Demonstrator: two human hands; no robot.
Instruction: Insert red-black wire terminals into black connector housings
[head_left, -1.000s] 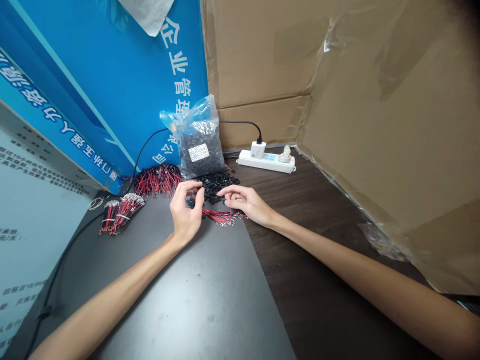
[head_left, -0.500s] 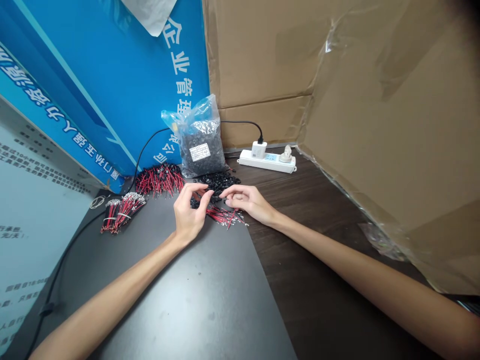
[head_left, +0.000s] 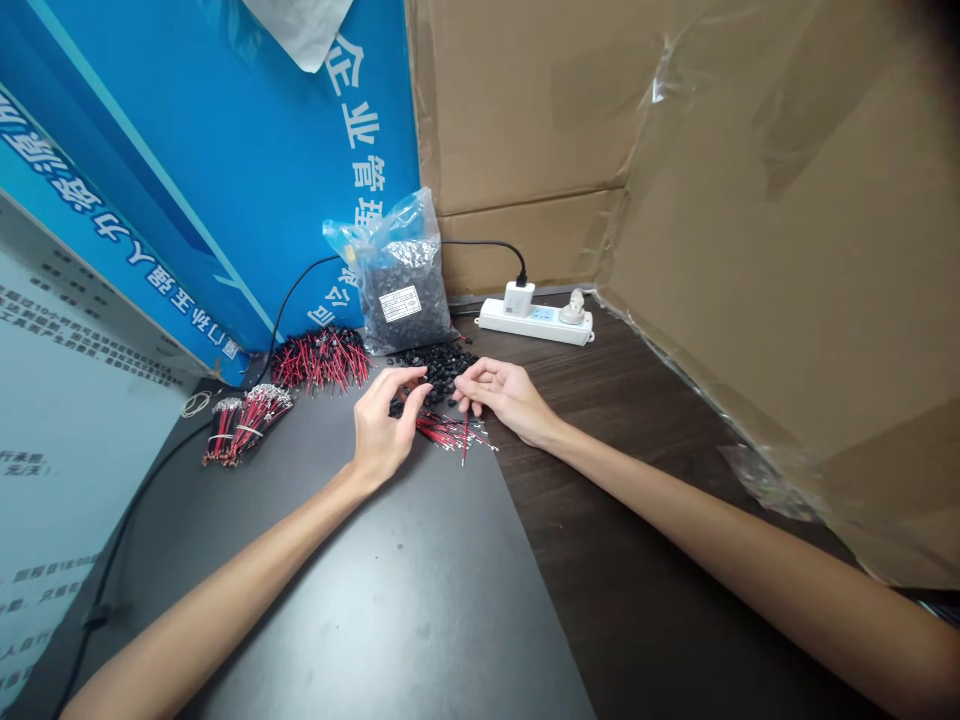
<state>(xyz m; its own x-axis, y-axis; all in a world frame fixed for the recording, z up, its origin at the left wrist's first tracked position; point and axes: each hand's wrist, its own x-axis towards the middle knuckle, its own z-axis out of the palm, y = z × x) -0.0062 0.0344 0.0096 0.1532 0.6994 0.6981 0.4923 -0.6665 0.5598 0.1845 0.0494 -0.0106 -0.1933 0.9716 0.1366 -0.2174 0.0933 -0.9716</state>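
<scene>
My left hand [head_left: 384, 415] is curled, thumb and forefinger tips close together beside the pile of small black plastic parts [head_left: 442, 362]. Whatever is between those fingertips is too small to make out. Facing it, my right hand [head_left: 504, 395] pinches a red and black wire [head_left: 465, 440], which hangs down from the fingers. Below and between both hands lies a loose bunch of red and black wires [head_left: 442, 430] with bare silvery ends.
Behind the parts stands a clear bag [head_left: 405, 295] of black pieces. A heap of wires with black ends [head_left: 321, 360] and banded wire bundles [head_left: 251, 420] lie left. A white power strip [head_left: 534, 320] sits back right, before cardboard walls [head_left: 525, 100].
The wire in my right hand now hangs more steeply, and the hand has turned and shifted slightly right. My left hand has moved slightly right.
</scene>
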